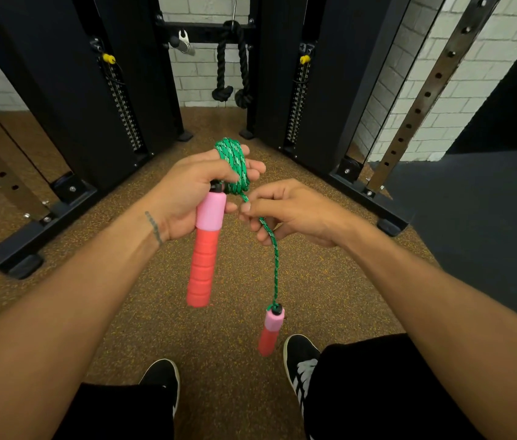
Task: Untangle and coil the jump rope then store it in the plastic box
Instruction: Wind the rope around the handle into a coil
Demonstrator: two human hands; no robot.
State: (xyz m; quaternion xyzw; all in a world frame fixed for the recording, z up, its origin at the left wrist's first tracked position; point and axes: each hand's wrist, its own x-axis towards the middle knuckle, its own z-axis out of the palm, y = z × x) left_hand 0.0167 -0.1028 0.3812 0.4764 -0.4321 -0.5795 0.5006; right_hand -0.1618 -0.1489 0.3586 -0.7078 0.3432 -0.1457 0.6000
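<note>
The green braided jump rope [235, 165] is wound in several loops around the fingers of my left hand [187, 192]. That hand also grips one pink-and-red foam handle [205, 249], which points down. My right hand [285, 211] pinches the loose end of the rope just right of the coil. From there a short length of rope [274, 268] hangs down to the second pink-and-red handle [270, 331], dangling free above the floor. No plastic box is in view.
I stand on brown speckled rubber flooring [212, 312], my two black shoes [298, 360] at the bottom. Black cable-machine columns [92, 90] with steel feet flank both sides. A black rope attachment [231, 65] hangs ahead. Dark matting [473, 233] lies at right.
</note>
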